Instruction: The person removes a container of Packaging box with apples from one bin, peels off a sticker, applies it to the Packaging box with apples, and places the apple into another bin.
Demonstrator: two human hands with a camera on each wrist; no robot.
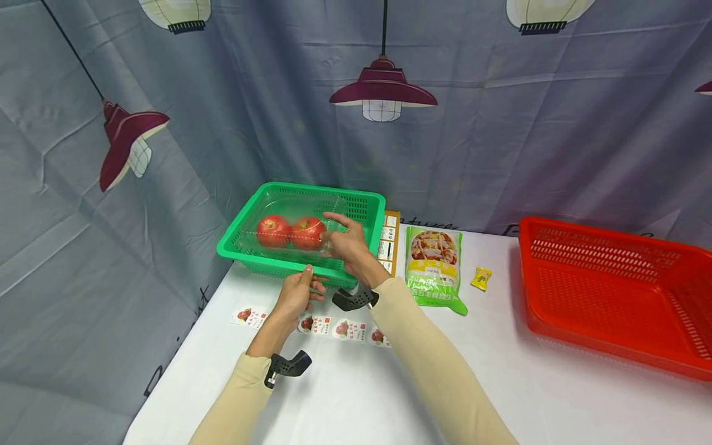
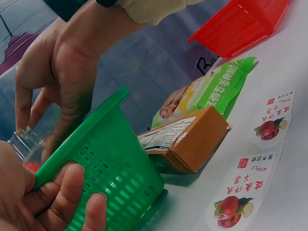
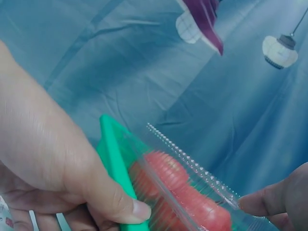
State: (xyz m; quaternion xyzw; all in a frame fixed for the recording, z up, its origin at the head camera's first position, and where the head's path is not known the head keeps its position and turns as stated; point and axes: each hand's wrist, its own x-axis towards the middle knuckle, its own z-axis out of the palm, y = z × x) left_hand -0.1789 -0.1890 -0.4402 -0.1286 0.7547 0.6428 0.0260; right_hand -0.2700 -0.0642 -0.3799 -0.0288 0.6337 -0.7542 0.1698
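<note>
Two red apples (image 1: 272, 231) sit side by side inside a clear plastic box (image 1: 261, 249), which lies in a green basket (image 1: 245, 259). My left hand (image 1: 297, 295) grips the basket's near rim, thumb on top and fingers curled beneath, as the left wrist view shows. Over the basket's right side is my right hand (image 1: 349, 244), pinching the edge of the clear box between thumb and fingers. In the right wrist view, the box's ridged plastic edge (image 3: 192, 166) slants down to the right hand's fingertips (image 3: 260, 201).
A strip of apple-printed stickers (image 1: 349, 330) lies on the white table in front of the basket. To the right are a brown box (image 1: 388, 244), a green food bag (image 1: 434, 266), a small yellow packet (image 1: 481, 278) and a large red basket (image 1: 612, 334). Grey curtains hang behind.
</note>
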